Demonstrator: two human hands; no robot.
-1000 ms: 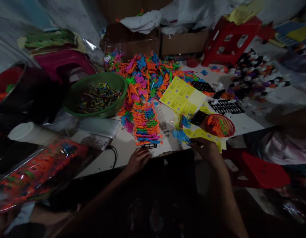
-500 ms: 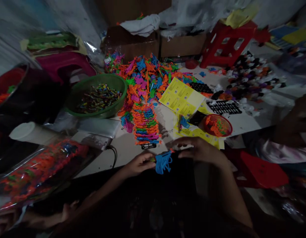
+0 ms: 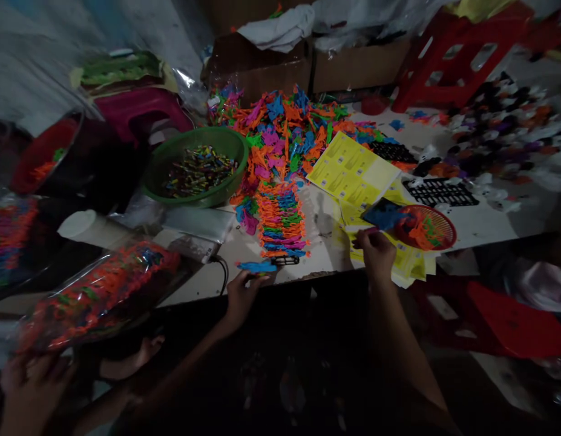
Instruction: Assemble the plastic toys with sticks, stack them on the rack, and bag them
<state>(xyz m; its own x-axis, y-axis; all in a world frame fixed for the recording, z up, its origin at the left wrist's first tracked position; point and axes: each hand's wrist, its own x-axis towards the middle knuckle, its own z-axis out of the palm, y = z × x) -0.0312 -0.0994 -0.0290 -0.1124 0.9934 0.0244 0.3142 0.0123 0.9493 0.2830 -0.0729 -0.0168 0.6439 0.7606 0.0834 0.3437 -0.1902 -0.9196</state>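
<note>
My left hand [image 3: 242,295] is closed on a blue plastic figure [image 3: 257,266], held flat at the table's front edge. It is beside the end of a black rack [image 3: 287,260] whose upper part is covered by a row of orange, green, pink and blue figures [image 3: 282,218]. My right hand [image 3: 376,251] is over the yellow printed sheets [image 3: 353,172], its fingertips pinched together. Whatever they hold is too dark to make out. Just beyond it, a blurred blue shape [image 3: 389,217] lies between a dark card and a red basket [image 3: 449,227] with orange and green pieces.
Behind the row rises a heap of coloured figures [image 3: 280,130]. A green basin [image 3: 153,188] of small wrapped sticks stands left of it. At lower left, another person's hand [image 3: 32,381] touches a clear bag of figures [image 3: 103,290]. Black racks [image 3: 441,191] and small ghost-like pieces lie right.
My hands have moved apart: the left carried the blue figure to the rack's end, the right went over the yellow sheets. The view shifted, and the other person's hand moved onto the bag.
</note>
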